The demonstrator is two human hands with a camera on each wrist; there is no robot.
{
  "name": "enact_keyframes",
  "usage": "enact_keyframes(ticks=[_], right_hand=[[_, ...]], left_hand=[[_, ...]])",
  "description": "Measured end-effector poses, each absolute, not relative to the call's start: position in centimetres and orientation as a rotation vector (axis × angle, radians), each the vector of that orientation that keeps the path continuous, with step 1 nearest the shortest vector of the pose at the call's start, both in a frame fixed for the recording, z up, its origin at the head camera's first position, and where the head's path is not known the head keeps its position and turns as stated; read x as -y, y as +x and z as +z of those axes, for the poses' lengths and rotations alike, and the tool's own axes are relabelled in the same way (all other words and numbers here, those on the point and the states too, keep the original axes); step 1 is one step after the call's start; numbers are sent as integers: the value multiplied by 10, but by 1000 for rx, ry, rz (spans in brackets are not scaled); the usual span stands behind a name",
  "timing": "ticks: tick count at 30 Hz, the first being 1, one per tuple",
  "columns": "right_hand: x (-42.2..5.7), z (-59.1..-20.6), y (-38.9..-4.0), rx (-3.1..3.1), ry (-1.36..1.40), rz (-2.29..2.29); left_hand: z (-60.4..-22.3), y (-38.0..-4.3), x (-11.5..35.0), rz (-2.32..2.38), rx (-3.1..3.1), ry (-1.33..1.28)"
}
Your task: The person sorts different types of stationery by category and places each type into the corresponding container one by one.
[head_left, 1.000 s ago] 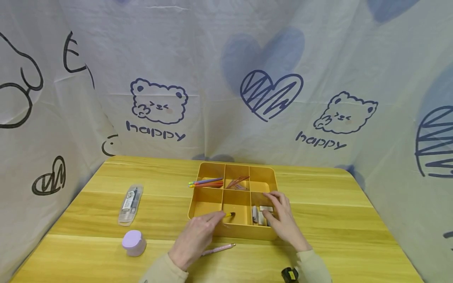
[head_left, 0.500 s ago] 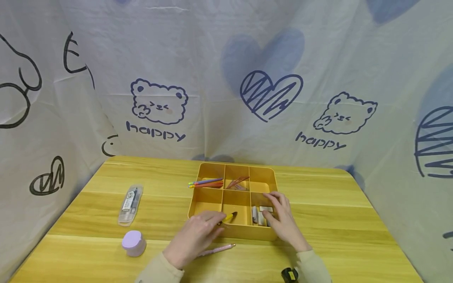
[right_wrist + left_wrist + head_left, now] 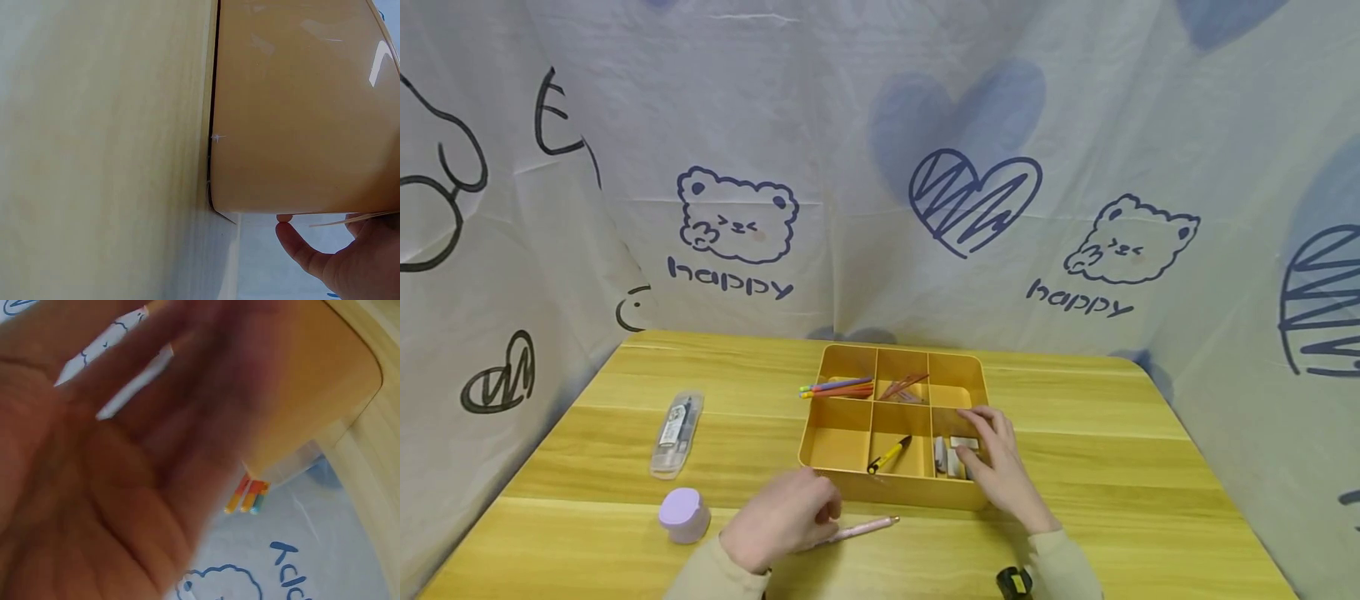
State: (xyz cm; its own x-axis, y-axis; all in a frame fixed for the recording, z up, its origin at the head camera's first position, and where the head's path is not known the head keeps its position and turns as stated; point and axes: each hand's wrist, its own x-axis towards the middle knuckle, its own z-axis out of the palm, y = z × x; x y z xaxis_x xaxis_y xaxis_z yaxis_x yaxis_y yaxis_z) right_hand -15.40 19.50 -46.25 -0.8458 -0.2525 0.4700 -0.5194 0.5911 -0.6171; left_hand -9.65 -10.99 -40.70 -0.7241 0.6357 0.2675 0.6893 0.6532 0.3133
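Observation:
A yellow tray with dividers point(image 3: 917, 493) sits mid-table in the head view. In its front middle compartment lies a yellow and black pen point(image 3: 891, 454), tilted against the front wall. My left hand point(image 3: 786, 517), blurred, is in front of the tray, over the left end of a pale pink pen point(image 3: 868, 527) on the table. In the left wrist view the hand's fingers point(image 3: 187, 406) are long and loose, with nothing seen in them. My right hand point(image 3: 1000, 462) rests over the tray's right edge, fingertips inside the front right compartment by whitish erasers point(image 3: 955, 462).
Colored pencils point(image 3: 838, 387) lean out of the tray's back left; reddish rulers point(image 3: 904, 387) are in the back middle. To the left are a clear pencil case point(image 3: 676, 433) and a lidded purple jar point(image 3: 685, 517). A small black object point(image 3: 1015, 582) lies near my right sleeve.
My left hand has let go of the yellow pen in the front middle compartment and drawn back left and toward me, over the pink pen. My right hand has stayed still.

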Motion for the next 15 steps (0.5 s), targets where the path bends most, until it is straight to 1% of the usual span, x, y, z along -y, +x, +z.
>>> enact_keyframes(ticks=[7,15], right_hand=[[-195,-464,-154,2503,618,1113],[-194,-461,-154,2478,622,1128]], left_hand=[[-426,-94,123,-560,2724,-1046],[-433,-97,123,-602,2826,-1017]])
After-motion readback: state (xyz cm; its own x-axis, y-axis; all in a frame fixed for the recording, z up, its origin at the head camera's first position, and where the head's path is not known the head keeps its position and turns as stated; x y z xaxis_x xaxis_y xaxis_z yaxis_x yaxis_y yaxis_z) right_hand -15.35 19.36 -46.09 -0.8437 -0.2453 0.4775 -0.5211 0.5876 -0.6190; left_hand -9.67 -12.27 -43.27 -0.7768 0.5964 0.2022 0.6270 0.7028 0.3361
